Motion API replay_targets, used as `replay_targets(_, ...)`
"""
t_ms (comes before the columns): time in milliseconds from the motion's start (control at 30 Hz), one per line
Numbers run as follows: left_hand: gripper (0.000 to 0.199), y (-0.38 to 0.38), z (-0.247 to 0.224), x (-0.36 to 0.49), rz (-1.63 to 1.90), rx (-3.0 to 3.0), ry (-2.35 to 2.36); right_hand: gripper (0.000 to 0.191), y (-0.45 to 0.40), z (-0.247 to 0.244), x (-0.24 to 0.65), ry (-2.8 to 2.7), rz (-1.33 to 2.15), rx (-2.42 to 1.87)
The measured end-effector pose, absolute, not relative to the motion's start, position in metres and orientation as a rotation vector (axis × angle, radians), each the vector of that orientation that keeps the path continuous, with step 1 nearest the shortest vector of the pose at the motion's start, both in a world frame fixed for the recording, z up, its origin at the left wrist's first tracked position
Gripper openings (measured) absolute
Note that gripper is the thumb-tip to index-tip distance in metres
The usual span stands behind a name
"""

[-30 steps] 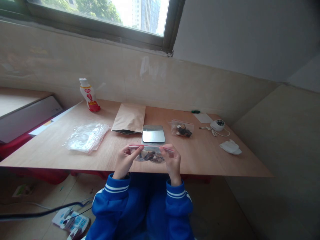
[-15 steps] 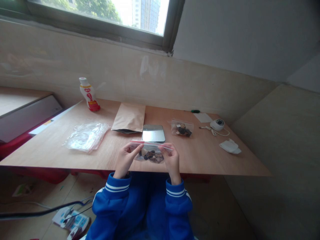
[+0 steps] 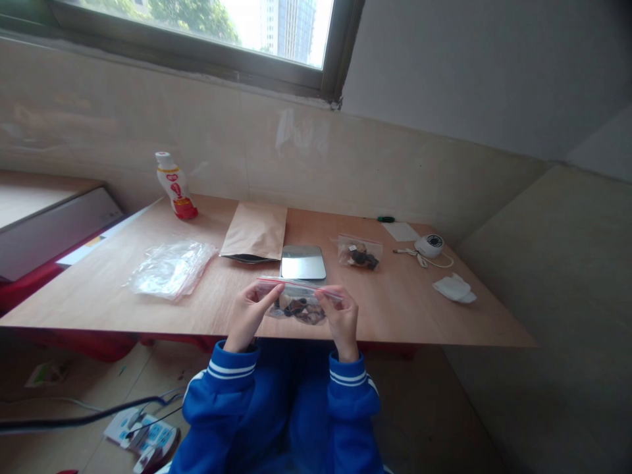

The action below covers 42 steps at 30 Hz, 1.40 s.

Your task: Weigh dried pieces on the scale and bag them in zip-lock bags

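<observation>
While your left hand [image 3: 247, 314] and right hand [image 3: 342, 316] pinch the clear zip bag [image 3: 299, 309] toward either end of its top strip [image 3: 296, 284], fingers [image 3: 272, 297] closed, its long axis runs crosswise between them, neither nearer; its filled body hangs below, nearer you than the silver plate [image 3: 303, 263].

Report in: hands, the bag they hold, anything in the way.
Left hand, right hand: both pinching top edge of clear bag. Dark and pale pieces inside. Flat silver-topped object just beyond; no obstruction seen.
</observation>
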<state>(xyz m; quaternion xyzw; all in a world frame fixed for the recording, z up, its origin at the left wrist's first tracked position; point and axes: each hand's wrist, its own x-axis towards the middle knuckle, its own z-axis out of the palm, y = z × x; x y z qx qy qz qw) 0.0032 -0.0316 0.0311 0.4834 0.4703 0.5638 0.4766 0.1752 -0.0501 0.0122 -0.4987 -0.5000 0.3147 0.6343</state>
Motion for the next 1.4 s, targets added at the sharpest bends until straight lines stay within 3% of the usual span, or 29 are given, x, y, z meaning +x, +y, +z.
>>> replay_targets(333,0.032,-0.027,0.018,0.001,1.292,1.160,1.022,0.019,-0.049,0.012,0.171,-1.131,0.936,-1.045)
replay_targets(967,0.028,-0.033,0.028,0.006,1.340,1.185,1.112,0.019,-0.047,0.014,0.169,-1.204,0.761,-1.054)
replay_targets(1267,0.029,-0.031,0.027,0.001,1.226,1.293,1.023,0.023,-0.048,0.013,0.170,-1.186,1.051,-0.988)
replay_targets(1400,0.025,-0.030,0.027,0.002,1.246,1.356,1.019,0.023,-0.047,0.014,0.166,-1.169,1.023,-1.031)
